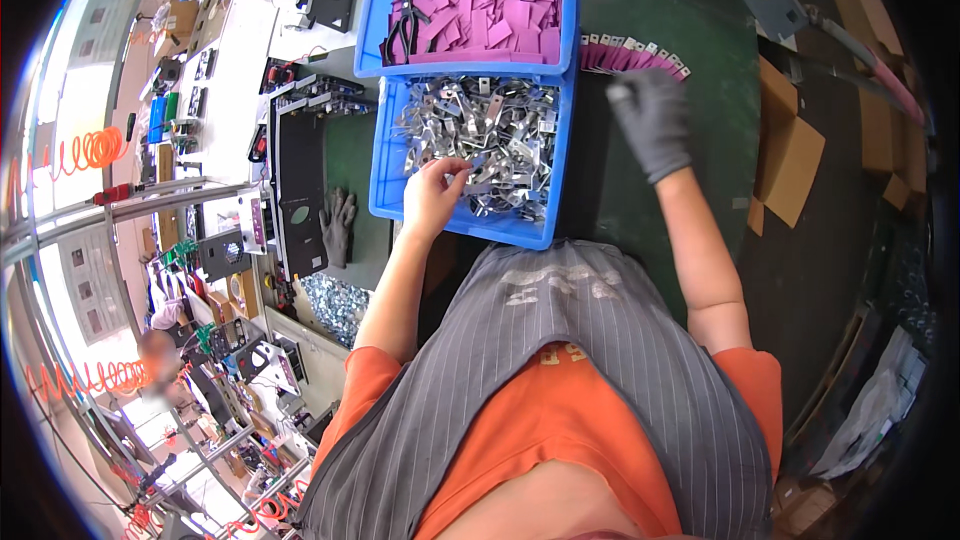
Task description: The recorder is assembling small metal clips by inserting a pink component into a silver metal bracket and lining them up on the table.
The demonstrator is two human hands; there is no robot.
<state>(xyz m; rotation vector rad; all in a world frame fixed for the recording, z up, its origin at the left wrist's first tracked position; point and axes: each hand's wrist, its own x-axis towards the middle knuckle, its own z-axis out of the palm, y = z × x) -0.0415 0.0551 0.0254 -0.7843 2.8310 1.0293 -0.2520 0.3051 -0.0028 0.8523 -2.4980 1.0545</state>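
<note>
My bare left hand [435, 195] is over the near part of a blue bin [388, 155] full of small bent metal brackets [485, 125]. Thumb and fingers are pinched together, with a flat grey metal bracket [477, 161] at their tips. My right hand [652, 122], in a grey glove, hovers over the dark green table just below a curved row of brackets with pink strips [635, 52]. Its fingers are curled closed, and whatever they may hold is hidden. Behind the brackets, another blue bin [366, 10] holds many flat pink pieces [500, 5].
Black-handled pliers [407, 25] lie on the pink pieces. To the left are a loose grey glove [339, 225], a black panel [298, 185] and a heap of small shiny parts [335, 308]. Opened cardboard [788, 155] lies beyond the table's right edge.
</note>
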